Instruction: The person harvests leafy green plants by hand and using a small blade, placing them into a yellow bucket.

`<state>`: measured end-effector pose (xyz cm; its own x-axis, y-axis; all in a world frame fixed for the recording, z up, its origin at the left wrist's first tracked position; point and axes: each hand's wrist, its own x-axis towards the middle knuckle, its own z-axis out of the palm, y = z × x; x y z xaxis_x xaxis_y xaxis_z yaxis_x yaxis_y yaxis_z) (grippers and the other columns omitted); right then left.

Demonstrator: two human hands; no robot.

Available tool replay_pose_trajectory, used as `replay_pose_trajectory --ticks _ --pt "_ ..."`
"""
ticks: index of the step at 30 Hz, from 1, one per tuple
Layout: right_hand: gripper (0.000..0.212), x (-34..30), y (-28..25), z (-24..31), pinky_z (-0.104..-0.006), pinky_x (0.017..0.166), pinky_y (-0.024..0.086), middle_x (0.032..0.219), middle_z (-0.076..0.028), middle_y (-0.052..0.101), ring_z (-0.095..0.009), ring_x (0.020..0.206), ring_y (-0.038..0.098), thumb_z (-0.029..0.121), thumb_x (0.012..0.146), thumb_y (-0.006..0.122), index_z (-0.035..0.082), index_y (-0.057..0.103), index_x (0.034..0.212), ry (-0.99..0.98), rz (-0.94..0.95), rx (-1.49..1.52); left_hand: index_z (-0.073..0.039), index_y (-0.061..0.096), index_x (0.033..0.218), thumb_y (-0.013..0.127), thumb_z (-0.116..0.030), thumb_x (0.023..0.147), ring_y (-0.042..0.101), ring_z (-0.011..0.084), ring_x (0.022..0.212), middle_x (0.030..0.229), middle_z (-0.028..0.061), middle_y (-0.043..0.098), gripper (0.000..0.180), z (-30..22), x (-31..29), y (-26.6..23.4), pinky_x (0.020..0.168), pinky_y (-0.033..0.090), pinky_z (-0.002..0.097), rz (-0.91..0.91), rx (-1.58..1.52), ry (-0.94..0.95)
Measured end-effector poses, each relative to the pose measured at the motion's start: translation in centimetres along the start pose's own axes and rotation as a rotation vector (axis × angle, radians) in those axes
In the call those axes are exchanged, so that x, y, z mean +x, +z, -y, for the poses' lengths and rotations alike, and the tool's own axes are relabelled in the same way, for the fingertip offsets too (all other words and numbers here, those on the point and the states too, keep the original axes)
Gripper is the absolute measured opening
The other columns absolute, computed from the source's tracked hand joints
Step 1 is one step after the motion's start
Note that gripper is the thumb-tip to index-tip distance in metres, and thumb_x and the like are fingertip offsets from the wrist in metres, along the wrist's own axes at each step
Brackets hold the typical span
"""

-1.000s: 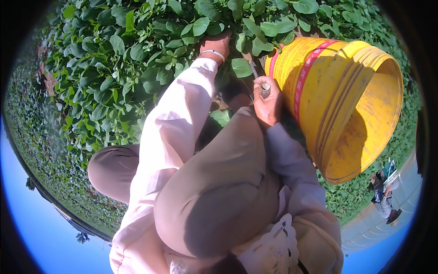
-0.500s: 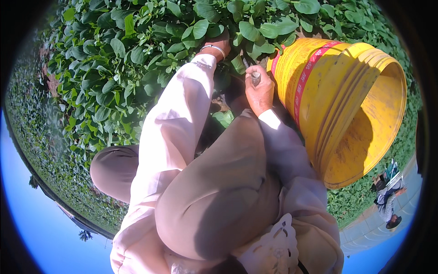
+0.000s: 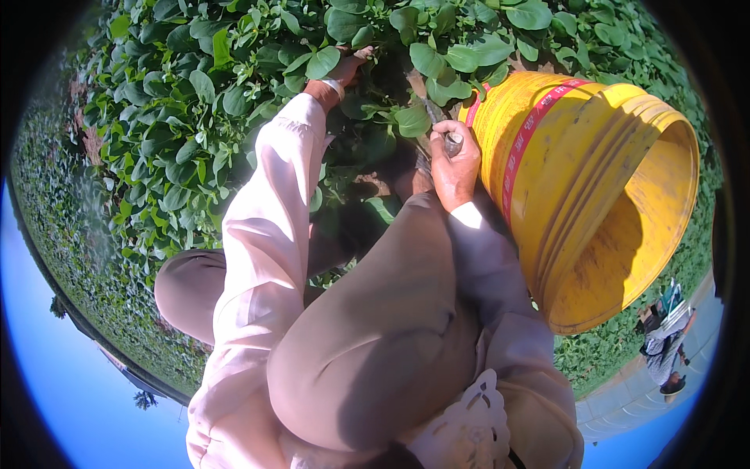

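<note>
My left hand [image 3: 349, 69], with a pale bracelet at the wrist, reaches in among broad green leaves [image 3: 322, 62]. Its visible fingers stretch out beside the stems, while leaves cover the rest. Lower and to the right, my right hand [image 3: 456, 173] is closed round the handle of a hand tool [image 3: 452, 144], whose rounded end sticks up out of the fist. A narrow greyish shaft runs from that fist toward the plants; its tip is lost in the foliage, so the tool's kind does not show. Just right of this hand lies a yellow bucket [image 3: 539, 148] with a red band.
The bucket is tipped on its side, mouth toward the lower right. My bent knee [image 3: 367, 328] rises between my forearms. Dense leafy crop [image 3: 148, 148] spreads left and ahead. Another person [image 3: 664, 352] is far off at the lower right, near a pale paved strip [image 3: 625, 406].
My left hand has shifted left, away from my right hand, baring a dark gap between the plants. My right hand has moved slightly right and lower, still gripping the hand tool.
</note>
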<state>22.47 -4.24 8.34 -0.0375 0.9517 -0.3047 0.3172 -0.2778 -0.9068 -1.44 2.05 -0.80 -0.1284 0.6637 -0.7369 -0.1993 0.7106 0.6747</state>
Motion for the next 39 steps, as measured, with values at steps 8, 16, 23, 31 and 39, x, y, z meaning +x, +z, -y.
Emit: replay_pose_trajectory --ticks 8,16,23,31,39 --pt "0.011 3.0 1.8 0.2 -0.0247 0.059 0.045 0.070 -0.001 0.059 -0.009 0.064 0.056 -0.002 0.081 0.063 0.005 0.059 0.089 -0.051 -0.039 0.040 -0.005 0.050 0.131 0.063 -0.021 0.092 0.062 0.0151 0.094 0.113 0.0069 0.064 0.044 -2.2 -5.8 1.2 0.083 0.051 0.0289 0.066 0.328 0.233" --pt "0.013 4.5 2.4 1.0 -0.0220 0.048 0.039 0.068 0.002 0.054 -0.005 0.053 0.045 -0.003 0.082 0.064 0.004 0.059 0.092 0.316 -0.100 0.419 -0.001 0.060 0.114 0.054 -0.006 0.089 0.063 0.0274 0.089 0.098 0.0161 0.067 0.026 -3.2 -1.3 6.0 0.082 0.048 0.0335 -0.133 0.477 0.799" --pt "0.008 3.9 1.4 0.6 -0.0223 0.053 0.040 0.067 0.003 0.056 -0.004 0.058 0.048 -0.001 0.083 0.062 0.005 0.060 0.087 -0.049 0.053 -0.007 0.003 0.063 0.105 0.048 -0.006 0.094 0.066 0.0187 0.082 0.091 0.0096 0.069 0.020 -1.1 3.7 1.1 0.076 0.050 0.0290 -0.232 -0.350 0.623" --pt "0.014 3.9 3.1 0.0 -0.0291 0.056 0.046 0.063 -0.007 0.059 -0.014 0.056 0.057 -0.001 0.079 0.062 0.007 0.059 0.089 -0.051 0.061 -0.142 -0.005 0.063 0.113 0.055 -0.008 0.084 0.062 0.0399 0.095 0.100 0.0218 0.065 0.030 -2.0 2.1 1.9 0.084 0.050 0.0419 -0.352 0.685 0.719" --pt "0.016 3.4 4.2 -0.1 -0.0313 0.059 0.048 0.070 -0.011 0.062 -0.021 0.061 0.063 -0.002 0.078 0.063 0.008 0.059 0.090 -0.023 0.042 -0.143 -0.009 0.053 0.121 0.060 -0.006 0.077 0.062 0.0423 0.091 0.097 0.0234 0.065 0.044 -2.6 2.9 5.2 0.076 0.051 0.0474 -0.272 0.927 0.480"
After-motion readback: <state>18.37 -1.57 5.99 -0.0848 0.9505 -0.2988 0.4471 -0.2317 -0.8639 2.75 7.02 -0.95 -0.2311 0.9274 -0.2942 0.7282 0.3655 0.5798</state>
